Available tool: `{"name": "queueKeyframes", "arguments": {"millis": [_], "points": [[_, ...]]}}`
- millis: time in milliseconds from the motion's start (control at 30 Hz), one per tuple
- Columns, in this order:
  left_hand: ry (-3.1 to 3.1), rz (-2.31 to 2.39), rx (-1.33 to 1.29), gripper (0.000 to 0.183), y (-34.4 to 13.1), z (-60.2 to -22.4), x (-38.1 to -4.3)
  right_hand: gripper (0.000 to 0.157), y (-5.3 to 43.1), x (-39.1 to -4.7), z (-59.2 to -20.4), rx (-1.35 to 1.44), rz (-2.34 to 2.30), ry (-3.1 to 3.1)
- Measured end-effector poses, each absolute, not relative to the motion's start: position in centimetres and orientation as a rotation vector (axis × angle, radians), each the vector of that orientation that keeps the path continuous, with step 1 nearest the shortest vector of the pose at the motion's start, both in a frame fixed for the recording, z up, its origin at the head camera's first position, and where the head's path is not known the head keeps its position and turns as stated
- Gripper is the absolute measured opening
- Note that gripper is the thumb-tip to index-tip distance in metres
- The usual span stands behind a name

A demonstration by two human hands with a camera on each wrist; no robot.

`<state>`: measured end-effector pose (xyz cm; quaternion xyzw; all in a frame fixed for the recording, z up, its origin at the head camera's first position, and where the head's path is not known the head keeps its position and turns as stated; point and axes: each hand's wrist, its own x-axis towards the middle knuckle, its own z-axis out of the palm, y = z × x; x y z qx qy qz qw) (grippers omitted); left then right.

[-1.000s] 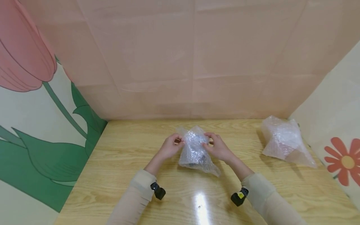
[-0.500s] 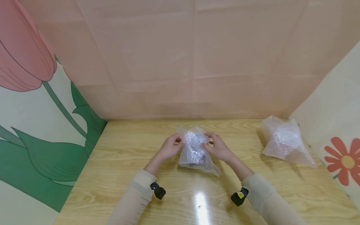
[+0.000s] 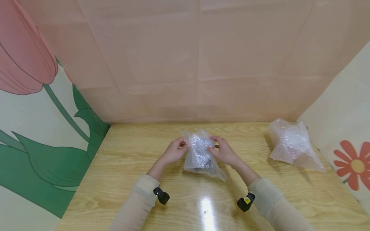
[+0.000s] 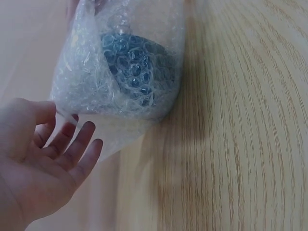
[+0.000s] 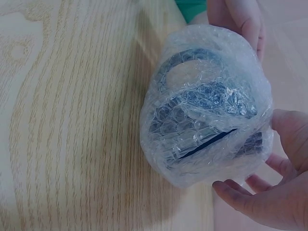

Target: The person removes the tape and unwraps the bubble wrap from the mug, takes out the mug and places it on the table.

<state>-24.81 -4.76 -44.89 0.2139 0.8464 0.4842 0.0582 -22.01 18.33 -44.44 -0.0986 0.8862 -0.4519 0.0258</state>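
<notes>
A bubble wrap bag [image 3: 199,155] lies on the table in the middle of the head view. Through the plastic shows a dark blue object [image 4: 134,67] with a curved, loop-like part [image 5: 185,57]; its exact kind is blurred by the wrap. On the left side, my left hand [image 3: 175,150] pinches the edge of the bag between thumb and index finger, its other fingers loosely spread. Opposite it, my right hand [image 3: 226,152] pinches the bag's right side, thumb on the near face and fingers further back. Both hands sit near the bag's far end.
Another bubble wrap bag [image 3: 292,144], with something pinkish and brown inside, lies at the table's far right. The wooden table [image 3: 130,141] meets a pink cloth backdrop [image 3: 173,64] behind. Flower-patterned panels stand at both sides.
</notes>
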Motion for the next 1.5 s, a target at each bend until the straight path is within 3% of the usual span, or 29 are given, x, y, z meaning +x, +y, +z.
{"name": "queueKeyframes", "arguments": {"millis": [367, 1500], "points": [[2.544, 1.521, 0.5, 0.006, -4.8, -44.7, -24.8, 0.05, 18.2, -22.0, -44.3, -0.308, -1.401, 2.734], [2.561, 1.503, 0.584, 0.01, -6.0, -43.3, -24.5, 0.05, 18.2, -21.9, -44.3, -0.311, -1.407, 2.723]]}}
